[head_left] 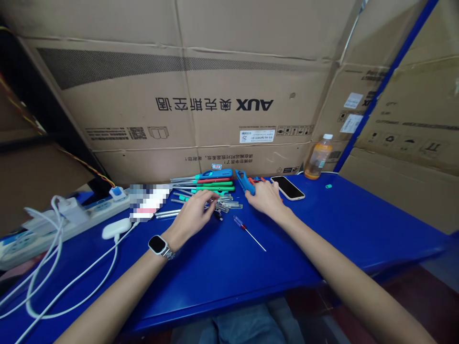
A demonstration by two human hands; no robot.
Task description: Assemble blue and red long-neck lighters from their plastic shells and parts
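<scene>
My left hand (198,210) is curled, thumb and forefinger drawn together over a small pile of clear plastic pieces (226,205). What lies between the fingertips is too small to make out. My right hand (266,198) is closed low on the table, its thumb against the lower end of a blue tool (244,181). Some orange-red pieces (257,180) show by its fingers; its grip is partly hidden. Behind my left hand lies a row of lighters with long metal stems: a blue lighter (217,174), a red one (215,181) and green ones (222,188). A screwdriver (244,226) rests between my hands.
A phone (289,188) lies beside my right hand, and an orange drink bottle (318,157) stands at the back right. A power strip (96,210), white cables (116,255) and a white earbud case (116,229) occupy the left. Large cardboard (215,76) walls off the back.
</scene>
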